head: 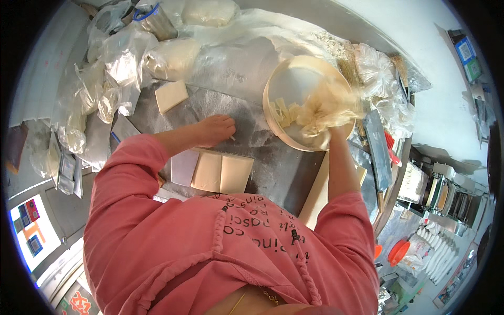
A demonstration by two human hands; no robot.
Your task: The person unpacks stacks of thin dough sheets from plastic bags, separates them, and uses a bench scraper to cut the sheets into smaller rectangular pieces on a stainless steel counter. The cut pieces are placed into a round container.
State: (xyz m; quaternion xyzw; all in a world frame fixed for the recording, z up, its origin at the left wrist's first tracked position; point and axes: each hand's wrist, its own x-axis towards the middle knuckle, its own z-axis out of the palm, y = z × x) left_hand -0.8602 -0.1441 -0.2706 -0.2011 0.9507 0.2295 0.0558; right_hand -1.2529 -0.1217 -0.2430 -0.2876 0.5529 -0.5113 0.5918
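Observation:
My right hand, mostly hidden, is inside a round wooden-rimmed sieve point(269, 115) at the right of the table. It grips a blurred bunch of thin, pale dough sheets point(319, 106), which fan out over my fingers. More flat dough pieces point(284, 112) lie at the sieve's left side. My left hand point(215, 130) rests on the dark tabletop with its fingers curled; a small pale bit shows by the fingertips, and whether it is held is unclear. Two stacks of cut dough sheets point(221, 172) lie close to my body, and another pale stack point(171, 96) sits farther back.
Plastic bags point(122, 59) and a metal canister point(156, 23) crowd the back left. Flour point(252, 25) covers the back of the table. Right of the sieve are a straw brush point(347, 65), a long flat blade point(378, 149) and a red brush point(390, 147). A pale board point(315, 197) lies below my right forearm.

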